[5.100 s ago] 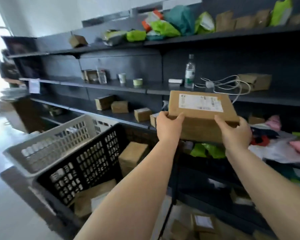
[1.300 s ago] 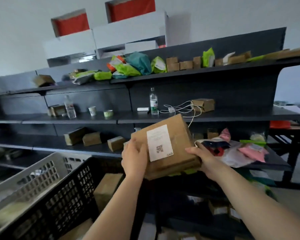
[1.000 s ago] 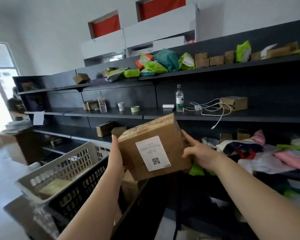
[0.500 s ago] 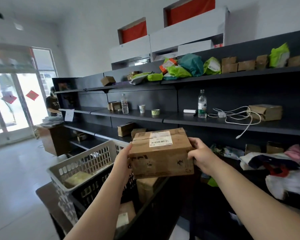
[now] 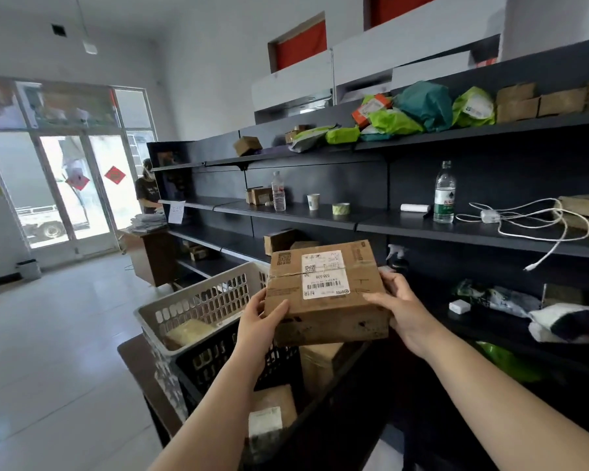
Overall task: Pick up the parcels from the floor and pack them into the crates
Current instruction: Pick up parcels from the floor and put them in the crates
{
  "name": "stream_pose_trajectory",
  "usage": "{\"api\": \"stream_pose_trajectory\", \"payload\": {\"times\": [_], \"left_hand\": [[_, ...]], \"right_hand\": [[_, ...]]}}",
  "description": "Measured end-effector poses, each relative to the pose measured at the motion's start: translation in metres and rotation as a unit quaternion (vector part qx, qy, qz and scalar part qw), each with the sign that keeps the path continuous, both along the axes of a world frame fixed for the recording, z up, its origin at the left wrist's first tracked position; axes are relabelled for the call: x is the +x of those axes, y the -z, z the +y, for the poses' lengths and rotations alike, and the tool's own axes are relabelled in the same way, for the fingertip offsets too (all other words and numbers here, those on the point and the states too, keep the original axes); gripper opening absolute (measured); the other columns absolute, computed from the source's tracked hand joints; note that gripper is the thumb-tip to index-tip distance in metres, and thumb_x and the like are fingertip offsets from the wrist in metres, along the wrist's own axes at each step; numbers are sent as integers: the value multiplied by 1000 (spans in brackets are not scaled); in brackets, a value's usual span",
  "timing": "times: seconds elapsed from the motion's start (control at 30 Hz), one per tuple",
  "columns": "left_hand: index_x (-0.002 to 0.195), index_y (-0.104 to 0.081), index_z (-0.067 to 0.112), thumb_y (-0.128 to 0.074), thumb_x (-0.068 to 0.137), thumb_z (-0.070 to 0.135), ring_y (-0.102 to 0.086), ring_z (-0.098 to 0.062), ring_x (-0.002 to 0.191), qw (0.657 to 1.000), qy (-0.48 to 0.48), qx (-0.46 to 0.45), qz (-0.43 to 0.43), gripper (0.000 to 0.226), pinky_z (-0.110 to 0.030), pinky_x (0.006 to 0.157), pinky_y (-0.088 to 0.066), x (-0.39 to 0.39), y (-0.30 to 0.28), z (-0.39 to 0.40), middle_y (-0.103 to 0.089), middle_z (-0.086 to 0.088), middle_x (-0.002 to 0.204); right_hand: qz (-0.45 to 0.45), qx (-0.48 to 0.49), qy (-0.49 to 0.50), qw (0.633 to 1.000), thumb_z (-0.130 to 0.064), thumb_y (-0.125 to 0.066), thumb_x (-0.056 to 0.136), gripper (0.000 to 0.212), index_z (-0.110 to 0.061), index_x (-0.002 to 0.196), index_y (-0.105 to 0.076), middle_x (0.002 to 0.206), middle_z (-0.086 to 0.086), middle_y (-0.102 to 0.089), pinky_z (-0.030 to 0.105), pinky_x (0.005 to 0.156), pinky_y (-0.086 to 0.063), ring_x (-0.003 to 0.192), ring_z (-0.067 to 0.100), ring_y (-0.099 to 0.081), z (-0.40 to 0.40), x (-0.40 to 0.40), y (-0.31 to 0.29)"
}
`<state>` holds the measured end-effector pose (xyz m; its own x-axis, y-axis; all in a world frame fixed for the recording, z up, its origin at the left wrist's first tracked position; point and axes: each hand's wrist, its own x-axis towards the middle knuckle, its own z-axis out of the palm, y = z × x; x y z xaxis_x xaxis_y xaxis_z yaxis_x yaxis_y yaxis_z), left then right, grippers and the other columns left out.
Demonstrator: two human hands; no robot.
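I hold a brown cardboard parcel [image 5: 323,294] with a white shipping label facing up, at chest height in front of the dark shelving. My left hand [image 5: 259,329] grips its lower left corner and my right hand [image 5: 400,305] grips its right side. Under the parcel stands a black crate [image 5: 214,360] holding several cardboard parcels [image 5: 274,407]. A grey crate [image 5: 201,299] stands just behind it to the left, with a pale parcel [image 5: 189,333] inside.
Dark shelves [image 5: 456,229] run along the right with boxes, green mailer bags [image 5: 391,120], water bottles [image 5: 444,193], tape, a cup and a white cable [image 5: 530,222]. A person [image 5: 147,192] stands at a desk near the glass doors. Tiled floor [image 5: 55,351] lies left.
I have turned the parcel so its labelled face points up and brought it lower over the black crate. My view has swung left towards the doors.
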<state>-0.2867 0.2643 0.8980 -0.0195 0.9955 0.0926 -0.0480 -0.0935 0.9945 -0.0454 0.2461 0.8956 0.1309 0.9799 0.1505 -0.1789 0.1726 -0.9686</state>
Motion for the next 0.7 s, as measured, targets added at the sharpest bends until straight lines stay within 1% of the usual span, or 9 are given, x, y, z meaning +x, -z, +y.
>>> {"api": "stream_pose_trajectory", "payload": {"times": [0.07,0.1,0.2,0.27,0.33,0.43,0.53,0.63,0.7], "left_hand": [[129,-46,24,-68,82,22,-61,-17,98,1000,-7,-11,5,52,-45,90,-53,-8,1,10,-57,8,104],[127,-47,22,-68,82,22,-61,-17,96,1000,-17,-21,16,51,-44,89,-53,-13,3,17,-57,8,102],[116,-49,15,-68,81,28,-59,-17,89,992,-64,-52,99,42,-43,87,-53,-30,10,43,-58,2,98],[106,-50,14,-66,81,36,-56,-15,81,978,-102,-73,165,37,-37,75,-52,-44,18,60,-59,-3,100],[106,-49,13,-63,82,39,-51,-10,72,962,-110,-104,228,39,-28,58,-42,-62,28,76,-58,-2,95],[115,-50,10,-63,83,38,-49,-10,68,941,-84,-155,289,45,-24,55,-40,-89,41,100,-54,0,88],[108,-53,9,-63,85,33,-51,-14,65,914,-40,-206,347,35,-28,61,-47,-106,51,116,-53,0,76],[115,-52,2,-54,90,33,-68,-19,77,844,80,-317,426,40,-29,59,-53,-117,67,119,-66,-9,86],[107,-56,3,-50,91,27,-66,-19,80,787,163,-333,493,30,-35,74,-54,-117,83,124,-66,-12,93]], "right_hand": [[12,-16,-4,1000,-44,-83,57,68,-28,116,-53,110,-6,-65,27,68,-53,96,13,-67,14,-9,2],[6,-22,5,1000,-44,-82,61,63,-27,115,-53,113,-3,-65,29,70,-53,98,16,-66,24,-15,3],[-26,-38,30,998,-23,-70,82,29,-29,105,-54,116,0,-57,30,70,-50,102,20,-61,56,-35,7],[-50,-73,20,996,-20,-65,85,27,-30,106,-52,111,-1,-56,30,63,-50,95,19,-61,78,-51,12],[-70,-113,0,991,-19,-63,87,31,-28,114,-50,107,1,-58,32,62,-52,91,21,-63,98,-69,18],[-96,-164,-16,982,-19,-61,86,32,-29,115,-51,108,8,-59,45,83,-55,97,29,-61,128,-93,33],[-145,-200,-20,969,-16,-59,86,31,-26,115,-51,112,9,-56,48,94,-49,101,29,-58,149,-114,53],[-286,-257,-42,922,-11,-57,85,40,-16,124,-48,117,12,-55,33,87,-47,103,27,-55,157,-132,85],[-446,-302,-105,836,-12,-59,87,43,-6,128,-49,125,14,-56,25,79,-42,110,27,-55,157,-143,109]]}}
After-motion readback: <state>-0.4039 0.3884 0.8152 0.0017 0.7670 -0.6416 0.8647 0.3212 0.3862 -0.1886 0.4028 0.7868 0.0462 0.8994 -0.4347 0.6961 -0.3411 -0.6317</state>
